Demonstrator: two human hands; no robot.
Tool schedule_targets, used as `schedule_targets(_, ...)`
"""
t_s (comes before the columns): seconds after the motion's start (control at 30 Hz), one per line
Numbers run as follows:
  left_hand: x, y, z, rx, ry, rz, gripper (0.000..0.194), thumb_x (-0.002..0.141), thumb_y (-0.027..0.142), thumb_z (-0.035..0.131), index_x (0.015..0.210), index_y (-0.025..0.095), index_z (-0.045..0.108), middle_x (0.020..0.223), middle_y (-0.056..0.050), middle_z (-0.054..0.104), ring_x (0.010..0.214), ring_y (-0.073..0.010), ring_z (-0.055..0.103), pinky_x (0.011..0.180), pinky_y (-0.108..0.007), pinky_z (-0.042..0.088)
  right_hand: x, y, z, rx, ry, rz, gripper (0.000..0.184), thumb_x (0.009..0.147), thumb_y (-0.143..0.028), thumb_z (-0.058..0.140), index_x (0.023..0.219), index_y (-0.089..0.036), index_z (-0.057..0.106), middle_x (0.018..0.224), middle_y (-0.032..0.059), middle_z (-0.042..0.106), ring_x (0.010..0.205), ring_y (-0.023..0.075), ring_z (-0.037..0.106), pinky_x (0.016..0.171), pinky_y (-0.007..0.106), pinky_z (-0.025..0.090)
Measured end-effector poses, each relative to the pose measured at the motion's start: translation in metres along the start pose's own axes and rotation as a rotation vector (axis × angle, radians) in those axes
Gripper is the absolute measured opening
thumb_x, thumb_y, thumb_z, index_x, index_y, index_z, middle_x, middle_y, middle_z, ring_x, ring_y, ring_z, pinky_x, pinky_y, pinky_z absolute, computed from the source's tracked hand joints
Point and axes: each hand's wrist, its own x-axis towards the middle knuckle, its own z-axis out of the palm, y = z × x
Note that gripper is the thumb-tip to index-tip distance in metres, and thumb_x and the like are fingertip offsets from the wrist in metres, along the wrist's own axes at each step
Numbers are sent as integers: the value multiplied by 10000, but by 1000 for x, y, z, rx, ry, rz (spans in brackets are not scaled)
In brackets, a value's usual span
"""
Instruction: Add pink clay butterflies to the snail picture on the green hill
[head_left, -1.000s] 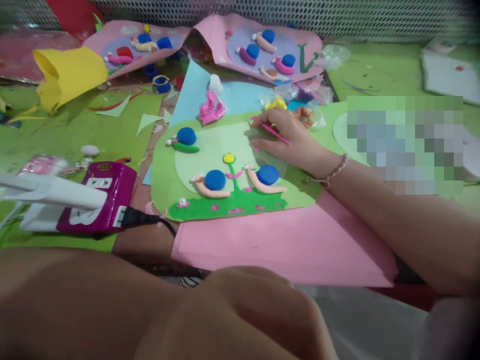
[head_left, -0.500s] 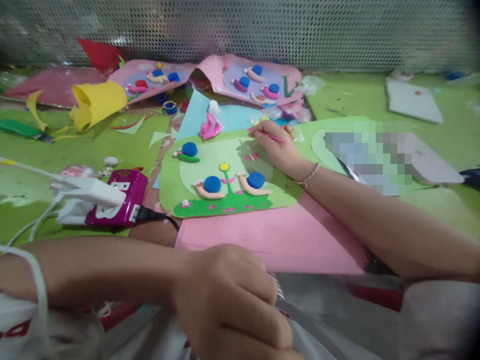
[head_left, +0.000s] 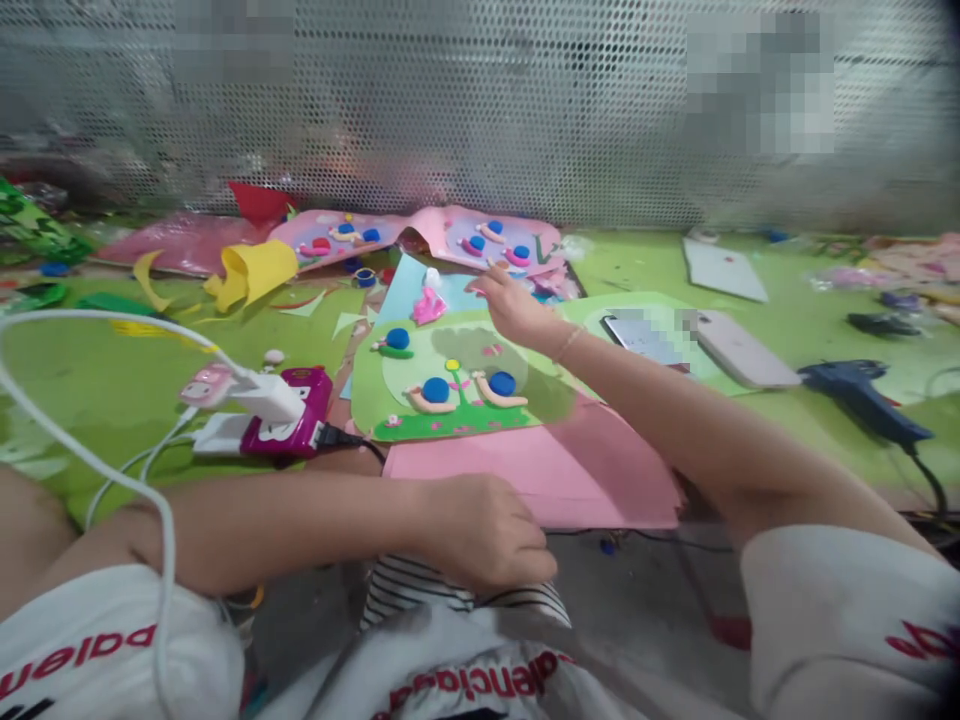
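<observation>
My right hand [head_left: 519, 308] reaches over the far edge of a green card [head_left: 547, 400]. Its fingers are pinched, with a bit of pink stick [head_left: 477, 290] showing at the fingertips; most of the stick is hidden. On the card are clay snails with blue shells, such as this snail [head_left: 501, 385], and a yellow clay flower [head_left: 452, 367]. My left hand [head_left: 491, 532] is curled closed, palm down, above my striped lap near the table edge. Whatever its fingers hold, if anything, is hidden. A packet of pink clay [head_left: 429, 305] lies just behind the card.
Pink sheets [head_left: 525, 475] lie under the card. Left stands a purple power strip [head_left: 304, 440] with white plugs and a cable [head_left: 166, 540] looping across my left arm. A phone [head_left: 742, 350] and glue gun [head_left: 862, 395] lie right. A perforated metal panel [head_left: 480, 110] closes the back.
My right hand has moved left, off the snail picture towards the things behind the card. My left hand has drawn back from the camera, still curled. The view has tilted up.
</observation>
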Motion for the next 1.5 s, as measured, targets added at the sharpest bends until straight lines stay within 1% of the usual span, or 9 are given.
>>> schedule_targets(0.27, -7, -3, -2, -66, -72, -175, 98, 829, 212, 512, 745, 184, 552, 672, -23, 643, 576, -151, 569, 493, -314, 353, 93, 8, 21, -200, -301, 14, 522, 728, -3, 536, 1226, -152, 573, 1206, 154, 514, 895, 213, 566, 861, 368, 438)
schedule_targets(0.47, -10, -7, 3, -227, -38, -166, 95, 813, 211, 499, 756, 190, 572, 694, -43, 661, 601, -162, 576, 527, -299, 376, 106, 21, 47, -196, -333, 39, 314, 885, -216, 545, 1185, -128, 561, 1186, 118, 562, 1037, 199, 571, 915, 393, 477)
schedule_targets(0.6, -10, -8, -3, -397, 90, -311, 132, 838, 188, 457, 826, 180, 588, 727, -53, 673, 641, -155, 592, 601, -270, 430, 105, 20, 38, -155, -254, 122, 337, 907, -341, 524, 1174, -136, 547, 1178, 101, 568, 1021, 186, 584, 868, 390, 512)
schedule_targets(0.8, -6, -14, -10, -746, 438, -734, 196, 898, 294, 458, 1020, 154, 521, 900, -72, 610, 754, -132, 568, 632, -236, 473, 40, -4, -38, 61, -3, 193, 156, 845, -182, 536, 856, -118, 678, 841, 55, 688, 780, 149, 607, 801, 320, 488)
schedule_targets(0.9, -5, -19, -6, -968, 549, -861, 384, 890, 425, 503, 1154, 156, 431, 1046, -116, 560, 758, -131, 568, 531, -210, 466, -17, -23, -72, 609, -38, 143, 118, 768, -250, 638, 758, -137, 672, 681, 11, 649, 604, 101, 558, 584, 250, 465)
schedule_targets(1.03, -5, -23, -1, -1189, 646, -913, 584, 796, 553, 619, 1178, 152, 434, 1050, -130, 574, 796, -158, 594, 588, -245, 496, -70, -43, -83, 885, -127, -57, 65, 788, -170, 632, 750, -154, 682, 686, 12, 660, 603, 66, 591, 554, 187, 478)
schedule_targets(1.2, -5, -26, 1, -1276, 824, -958, 616, 712, 580, 701, 1114, 190, 444, 946, -52, 583, 811, -130, 592, 715, -250, 495, -89, -48, -80, 908, -81, -169, 86, 789, -89, 632, 800, -152, 688, 708, 27, 669, 626, 62, 619, 571, 159, 499)
schedule_targets(1.33, -2, -24, -2, -1321, 732, -1011, 589, 633, 545, 778, 992, 167, 504, 908, -34, 576, 741, -106, 563, 644, -218, 483, -92, -50, -81, 966, -88, -164, 72, 788, -71, 626, 796, -137, 655, 713, 25, 667, 614, 57, 620, 557, 147, 504)
schedule_targets(1.5, 3, -16, -10, -1335, 484, -1072, 499, 792, 599, 585, 948, 130, 515, 691, 11, 523, 535, -71, 480, 436, -161, 387, -93, -50, -74, 836, -131, -225, 28, 815, -108, 613, 801, -121, 633, 732, 34, 654, 650, 62, 610, 589, 172, 498)
